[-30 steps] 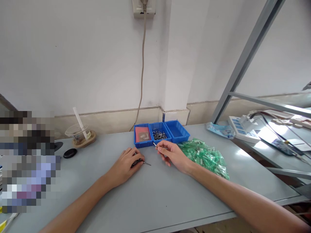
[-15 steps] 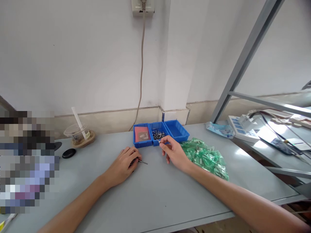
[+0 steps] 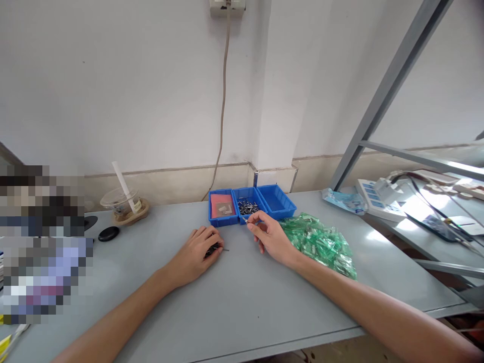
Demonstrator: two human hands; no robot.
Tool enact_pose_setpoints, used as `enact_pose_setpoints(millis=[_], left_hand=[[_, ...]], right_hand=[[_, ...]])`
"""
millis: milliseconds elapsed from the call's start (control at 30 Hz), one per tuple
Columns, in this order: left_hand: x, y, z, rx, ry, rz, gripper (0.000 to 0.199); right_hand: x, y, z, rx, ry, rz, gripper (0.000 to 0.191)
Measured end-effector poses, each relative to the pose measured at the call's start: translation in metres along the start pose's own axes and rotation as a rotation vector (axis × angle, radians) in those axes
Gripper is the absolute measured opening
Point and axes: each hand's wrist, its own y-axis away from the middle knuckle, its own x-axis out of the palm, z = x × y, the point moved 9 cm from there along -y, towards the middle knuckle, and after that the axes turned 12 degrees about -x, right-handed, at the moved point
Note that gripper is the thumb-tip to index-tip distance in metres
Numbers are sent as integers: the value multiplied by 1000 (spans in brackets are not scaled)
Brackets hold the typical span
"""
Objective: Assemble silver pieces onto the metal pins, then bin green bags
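My left hand [image 3: 200, 248] rests on the table, its fingers curled round something dark and ridged [image 3: 213, 249], with a thin metal rod poking out to the right. Whether this is one piece or several is hidden by the fingers. Thumb and forefinger of my right hand [image 3: 270, 236] pinch a small pale, shiny piece [image 3: 245, 220], too small to name. That hand hovers at the front edge of the middle blue bin [image 3: 247, 193], which holds many small dark metal pins [image 3: 247, 206]. Beside my right wrist lies a heap of green plastic bags [image 3: 321, 244].
The left blue bin [image 3: 223, 222] holds a pink sheet and a small clear bag. A third blue bin [image 3: 278, 199] stands right. Further left are a plastic cup with a white tube [image 3: 123, 186] and a black oval object [image 3: 109, 233]. A metal frame [image 3: 378, 111] rises at right.
My left hand has shifted slightly right, and less of the thin rod shows past its fingers. My right hand keeps its pinch almost in place. The view has tilted slightly.
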Motion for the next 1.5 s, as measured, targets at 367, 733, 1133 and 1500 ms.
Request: enact_pose_setpoints(millis=[367,733,1133,1500], left_hand=[[-5,3,5,-5,-47,7,23],[-7,2,16,1,-152,-10,24],[-2,0,14,-14,23,39,18],[-3,0,13,15,72,18,20]], right_hand=[[-5,0,19,-154,218,14,21],[-3,3,0,118,-70,-30,40],[1,-1,18,-88,118,80,34],[54,26,47,-609,666,563,30]])
